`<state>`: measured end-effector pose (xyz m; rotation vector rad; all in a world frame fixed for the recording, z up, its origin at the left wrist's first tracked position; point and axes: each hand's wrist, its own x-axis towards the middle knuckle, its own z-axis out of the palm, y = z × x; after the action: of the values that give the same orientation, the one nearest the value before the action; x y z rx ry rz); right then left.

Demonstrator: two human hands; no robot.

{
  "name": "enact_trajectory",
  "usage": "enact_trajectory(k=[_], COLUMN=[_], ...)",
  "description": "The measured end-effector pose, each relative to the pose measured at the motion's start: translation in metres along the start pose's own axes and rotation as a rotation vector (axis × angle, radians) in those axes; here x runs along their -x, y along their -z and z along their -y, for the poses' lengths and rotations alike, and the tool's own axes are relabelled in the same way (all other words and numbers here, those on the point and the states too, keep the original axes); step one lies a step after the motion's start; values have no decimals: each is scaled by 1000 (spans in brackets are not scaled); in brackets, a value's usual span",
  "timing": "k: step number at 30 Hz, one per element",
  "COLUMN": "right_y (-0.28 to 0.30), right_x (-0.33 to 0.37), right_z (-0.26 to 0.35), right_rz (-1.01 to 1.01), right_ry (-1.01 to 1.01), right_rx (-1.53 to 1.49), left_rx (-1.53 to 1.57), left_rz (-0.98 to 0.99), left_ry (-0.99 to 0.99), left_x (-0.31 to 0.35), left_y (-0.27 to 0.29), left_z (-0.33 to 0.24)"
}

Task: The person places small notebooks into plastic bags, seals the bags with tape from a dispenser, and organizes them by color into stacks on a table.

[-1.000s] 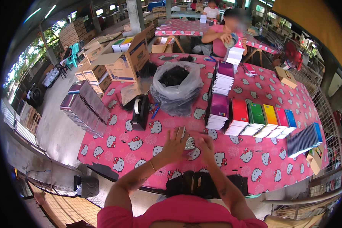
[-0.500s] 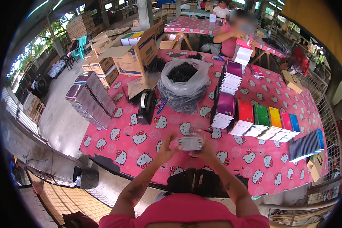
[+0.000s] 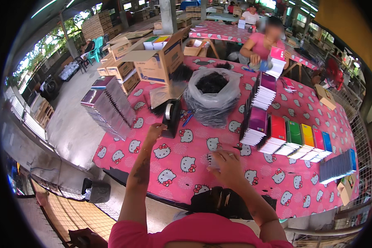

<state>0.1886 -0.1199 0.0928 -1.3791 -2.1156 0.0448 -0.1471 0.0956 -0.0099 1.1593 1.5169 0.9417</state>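
Note:
My left hand [image 3: 154,132] is at the near end of a black tape dispenser [image 3: 172,118] that carries a roll of clear tape. Its fingers look pinched together there; any tape between them is too small to see. Lower and to the right, my right hand [image 3: 228,164] lies over a small clear-wrapped bundle of spiral-bound notebooks [image 3: 212,160] on the table, its fingers curled over the far side. Most of the bundle is hidden beneath that hand; only its left edge with dark coils shows.
A pink patterned cloth [image 3: 186,182] covers the table. A plastic bag of black coils [image 3: 213,97], blue pens [image 3: 187,119], wrapped notebook stacks [image 3: 109,107], a carton [image 3: 161,62] and rows of coloured notebooks [image 3: 291,138] stand around. Opposite, a person [image 3: 262,45] handles notebooks.
My left hand has left the bundle and moved left and away to the tape dispenser. My right hand has lowered the bundle to the table. The view has shifted slightly.

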Motion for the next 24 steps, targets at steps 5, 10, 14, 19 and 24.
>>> enact_trajectory(k=[5,10,14,19,24], right_y=[-12,-17,-12,-6,3], right_x=[4,-2,3,-5,-7], right_z=[-11,10,4,9,10], right_rz=[150,132,36,68,142], right_ry=[-128,-82,-68,-58,-68], right_rx=[86,36,48,73,83], left_rx=[390,-224,-1009,-91,-239], left_rz=[-190,-404,-424,644,705], left_ry=[-144,-321,-402,-763,-908], left_x=[3,9,47,133,125], left_y=[-39,4,-7,-85,-111], left_z=[20,64,-30,-77,-82])
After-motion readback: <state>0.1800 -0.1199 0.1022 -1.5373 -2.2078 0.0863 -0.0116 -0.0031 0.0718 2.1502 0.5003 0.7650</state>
